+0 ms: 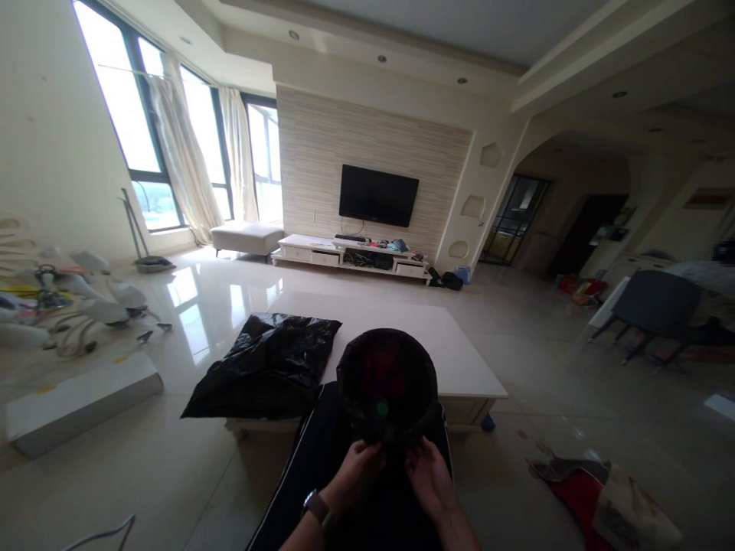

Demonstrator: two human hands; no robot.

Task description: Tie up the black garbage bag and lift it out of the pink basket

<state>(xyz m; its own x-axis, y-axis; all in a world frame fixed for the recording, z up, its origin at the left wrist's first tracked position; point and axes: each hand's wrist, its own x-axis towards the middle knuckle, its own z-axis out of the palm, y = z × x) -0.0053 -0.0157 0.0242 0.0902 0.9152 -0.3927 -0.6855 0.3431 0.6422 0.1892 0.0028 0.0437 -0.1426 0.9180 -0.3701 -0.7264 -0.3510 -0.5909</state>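
Note:
A round bin (345,383) lined with a black plastic bag stands in front of me, between or just before my knees. Its inside is dark, with a reddish tint and a small green spot near the bottom. At the near rim, my left hand (361,467) has its fingers closed on the bag's edge, and a watch circles that wrist. Across from it, my right hand (429,476) pinches the same edge on the right side. Shadow hides the fingertips in part. To the left, a black plastic bag (269,363) lies flat on the white coffee table (453,352).
On the floor at left lies a long white box (86,402). A red and beige cloth item (609,497) lies at lower right. Further off are a TV stand (321,252), a grey ottoman (249,237) and a dark chair (660,302).

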